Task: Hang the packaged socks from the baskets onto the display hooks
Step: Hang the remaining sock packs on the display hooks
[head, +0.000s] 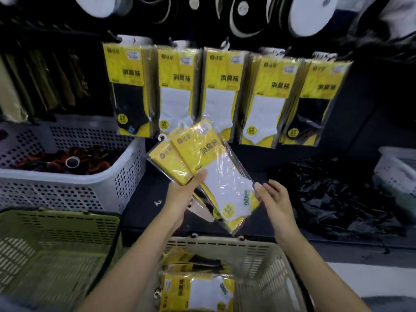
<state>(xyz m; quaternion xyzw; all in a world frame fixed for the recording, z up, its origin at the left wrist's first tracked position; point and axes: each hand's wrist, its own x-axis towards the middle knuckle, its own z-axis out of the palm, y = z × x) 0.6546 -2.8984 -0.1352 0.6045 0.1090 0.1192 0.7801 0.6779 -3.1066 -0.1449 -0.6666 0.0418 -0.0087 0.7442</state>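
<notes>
In front of the display wall, just above the beige basket [225,243], a small fan of packaged socks [216,174] is held in the left hand [182,194]. The thumb is pressed on the front pack, where the white sock shows, and the fingers are curled below the bundle, so the grasp is a firm one. The right hand [274,199] is found beside the lower right edge of the same pack. Its fingers are loosely stretched and the thumb tip is at the film, but no closed pinch is seen. At the upper left end of the fan a white plastic hanger [161,138] is turned toward the display hooks [225,45], on which five rows of hanging packs [219,91] are already placed. More packs [198,291] are lying in the beige basket, so the task is judged to be only partly done.

The packaged socks are judged to be light and flat. Some stiffness is probably given by the yellow card inside. The glossy film is expected to be slippery, so the packs may slide on each other when several are carried together. One pack is best separated and taken near its top, just under the hanger, with the hanger opening left free for the hook. A hold at the bottom corner is less advised, because the pack may swing.

To the left, a green basket [56,226] and a white basket [67,180] with dark items are seen; to the right, a black plastic bag [337,192] is lying.
</notes>
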